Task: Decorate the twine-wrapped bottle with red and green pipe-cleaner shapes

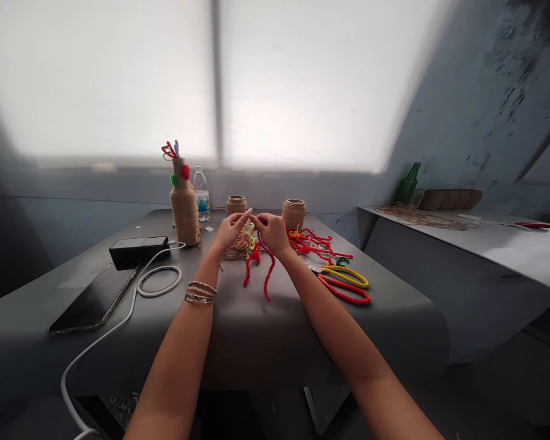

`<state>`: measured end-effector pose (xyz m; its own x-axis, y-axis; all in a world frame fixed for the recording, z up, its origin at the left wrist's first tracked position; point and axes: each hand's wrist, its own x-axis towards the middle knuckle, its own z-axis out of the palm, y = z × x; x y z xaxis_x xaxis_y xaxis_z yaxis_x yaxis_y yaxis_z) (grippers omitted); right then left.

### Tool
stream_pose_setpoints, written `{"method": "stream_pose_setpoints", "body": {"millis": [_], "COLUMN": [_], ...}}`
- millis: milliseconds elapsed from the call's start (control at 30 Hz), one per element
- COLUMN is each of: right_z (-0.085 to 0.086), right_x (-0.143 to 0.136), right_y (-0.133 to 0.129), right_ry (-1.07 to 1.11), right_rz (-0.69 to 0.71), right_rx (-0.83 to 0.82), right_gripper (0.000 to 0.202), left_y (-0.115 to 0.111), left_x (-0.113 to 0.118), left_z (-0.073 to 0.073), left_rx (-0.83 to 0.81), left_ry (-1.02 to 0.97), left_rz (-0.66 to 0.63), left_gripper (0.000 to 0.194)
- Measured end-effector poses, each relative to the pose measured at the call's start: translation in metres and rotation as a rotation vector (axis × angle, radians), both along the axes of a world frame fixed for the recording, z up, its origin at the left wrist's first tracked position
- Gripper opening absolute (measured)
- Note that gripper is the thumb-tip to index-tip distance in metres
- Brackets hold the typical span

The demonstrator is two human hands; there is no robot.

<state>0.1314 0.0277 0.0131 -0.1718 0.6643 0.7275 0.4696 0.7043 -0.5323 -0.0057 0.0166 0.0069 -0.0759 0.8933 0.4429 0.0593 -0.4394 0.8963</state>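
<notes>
The right hand is pinching a red fuzzy strand near its upper end, its free tail hanging just above or on the desk; the pictures are not showing which. A purple length is showing along the strand's upper part, either beside it or twisted with it. The left hand is bringing thumb and fingertips together against the right's, but whether it is gripping anything I cannot tell. Working well here is probably calling for a light, close pinch, one hand steadying while the other is bending in small turns, the tail staying clear of the loose red strands and the tangled twine nearby. The scissors are lying to the right, handles toward the person. The dark, smooth desk is also carrying a twine-wrapped bottle, a clear plastic bottle, two twine-wrapped jars at the back, and, at left, a phone, a black box and a coiled white cable. Bright pale panels are lighting the scene from behind, while a second table is holding a green bottle beside a marked, grey-blue wall.
</notes>
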Motion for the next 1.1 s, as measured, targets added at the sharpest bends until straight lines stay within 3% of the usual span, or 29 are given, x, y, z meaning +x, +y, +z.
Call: {"method": "stream_pose_setpoints", "body": {"millis": [133, 267, 400, 533, 667, 800, 933, 1100], "right_z": [0.003, 0.003, 0.000, 0.003, 0.009, 0.013, 0.010, 0.006], "right_x": [0.001, 0.003, 0.000, -0.001, 0.001, 0.001, -0.003, -0.003], "right_y": [0.006, 0.012, 0.013, 0.008, 0.005, 0.000, -0.008, -0.008], "right_ry": [0.236, 0.353, 0.421, 0.394, 0.386, 0.374, 0.213, 0.271], "right_rz": [0.119, 0.093, 0.214, 0.423, 0.427, 0.418, 0.554, 0.748], "right_rx": [-0.053, -0.074, -0.161, -0.263, -0.328, -0.492, -0.649, -0.745], "right_gripper": [0.046, 0.039, 0.038, 0.042, 0.051, 0.059, 0.042, 0.033], "left_y": [-0.004, -0.008, -0.007, -0.004, -0.004, -0.003, -0.001, -0.003], "left_x": [0.003, 0.006, 0.010, 0.011, 0.009, 0.006, 0.003, 0.000], "left_z": [0.004, 0.005, 0.003, 0.003, 0.004, 0.004, 0.005, 0.006], "left_rx": [-0.137, -0.159, -0.056, 0.117, 0.160, 0.152, 0.181, 0.194], "left_ry": [-0.001, 0.005, -0.018, -0.079, -0.113, -0.166, -0.150, -0.081], "left_rz": [-0.026, -0.123, -0.213, -0.202, -0.219, -0.104, 0.048, 0.085], "left_gripper": [0.044, 0.046, 0.039, 0.039, 0.042, 0.035, 0.030, 0.029]}}
